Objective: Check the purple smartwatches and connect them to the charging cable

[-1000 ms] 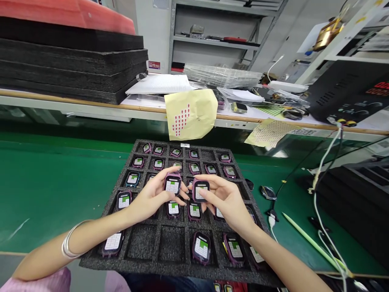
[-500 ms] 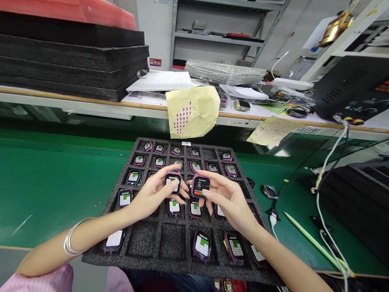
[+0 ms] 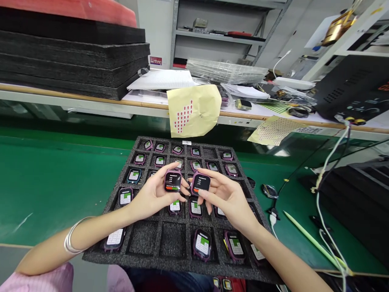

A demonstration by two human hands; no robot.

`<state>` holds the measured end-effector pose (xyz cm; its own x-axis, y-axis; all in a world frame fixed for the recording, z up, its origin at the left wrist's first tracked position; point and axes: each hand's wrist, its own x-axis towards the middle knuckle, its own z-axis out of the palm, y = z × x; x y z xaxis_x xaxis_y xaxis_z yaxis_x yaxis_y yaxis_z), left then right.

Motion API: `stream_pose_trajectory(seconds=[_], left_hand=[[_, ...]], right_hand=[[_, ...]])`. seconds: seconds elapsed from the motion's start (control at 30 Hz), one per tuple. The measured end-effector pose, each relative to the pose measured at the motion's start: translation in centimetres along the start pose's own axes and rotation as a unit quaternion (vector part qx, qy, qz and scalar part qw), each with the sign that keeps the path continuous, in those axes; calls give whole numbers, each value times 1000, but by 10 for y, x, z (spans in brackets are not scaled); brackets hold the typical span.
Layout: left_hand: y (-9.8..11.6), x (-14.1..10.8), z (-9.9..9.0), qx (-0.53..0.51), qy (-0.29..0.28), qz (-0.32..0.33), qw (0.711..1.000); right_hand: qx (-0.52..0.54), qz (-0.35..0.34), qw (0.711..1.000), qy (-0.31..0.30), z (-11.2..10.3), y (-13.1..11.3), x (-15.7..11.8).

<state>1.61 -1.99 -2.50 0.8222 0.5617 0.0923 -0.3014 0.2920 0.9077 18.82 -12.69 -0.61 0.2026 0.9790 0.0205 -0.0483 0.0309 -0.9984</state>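
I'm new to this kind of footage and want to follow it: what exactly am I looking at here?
There is no machine at work here, just a person's two bare hands. The view comes from a camera worn on their head, looking forward and down.

The left hand holds one purple-framed watch, and the right hand holds another purple-framed watch, side by side. Both screens are dark with small text, too small to read reliably. The right thumb lies over the lower edge of its screen.

Beneath them, a black foam tray rests on a green bench. Its compartments hold more watches, many showing white-and-green grids. A pale green stick lies to the right. Behind, a raised shelf carries stacked black foam.
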Motion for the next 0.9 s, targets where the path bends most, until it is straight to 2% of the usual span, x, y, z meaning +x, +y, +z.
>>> stream_pose_trajectory(seconds=[0.23,0.47,0.77,0.9], left_hand=[[-1,1,0,26,14,-9,1000],[3,0,0,32,-7,7,999],[1,3,-1,71,27,-6,997],[1,1,-2,26,5,16,1000]], right_hand=[[44,-28,998,-31,-7,2,0],[-46,-10,997,53,-3,3,0],[17,-12,999,-30,-5,4,-1],[1,-9,999,-33,0,2,-4]])
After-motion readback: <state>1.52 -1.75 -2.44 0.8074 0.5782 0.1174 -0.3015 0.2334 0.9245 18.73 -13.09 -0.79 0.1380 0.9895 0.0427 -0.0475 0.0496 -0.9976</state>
